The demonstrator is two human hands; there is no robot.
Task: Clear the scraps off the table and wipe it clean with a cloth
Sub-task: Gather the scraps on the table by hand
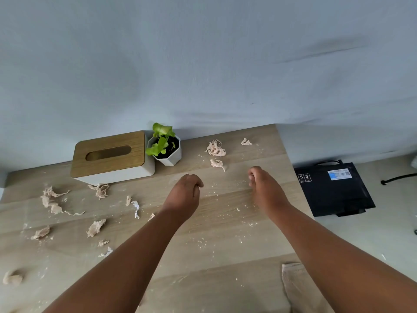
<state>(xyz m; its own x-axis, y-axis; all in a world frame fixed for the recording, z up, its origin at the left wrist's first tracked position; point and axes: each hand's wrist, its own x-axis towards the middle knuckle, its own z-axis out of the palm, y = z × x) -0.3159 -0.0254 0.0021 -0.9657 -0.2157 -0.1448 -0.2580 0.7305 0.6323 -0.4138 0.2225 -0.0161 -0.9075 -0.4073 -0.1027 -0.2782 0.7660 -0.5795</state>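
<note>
**Scraps first, cloth after**

While both hands hover over the table (225,251), nothing has been gathered. The left hand (184,192) hangs with fingers loosely curled, apparently empty. The right hand (261,184) is curled too, and whether it pinches a crumb I cannot tell.

Scraps (215,149) lie just beyond the hands, by the far edge; more scraps (50,201) are scattered to the left, with fine crumbs between. The cloth (293,283) lies at the near right edge, partly under the right forearm.

Probably best: pick up the big pieces first, working towards one side, then sweep the crumbs with the cloth.
</note>
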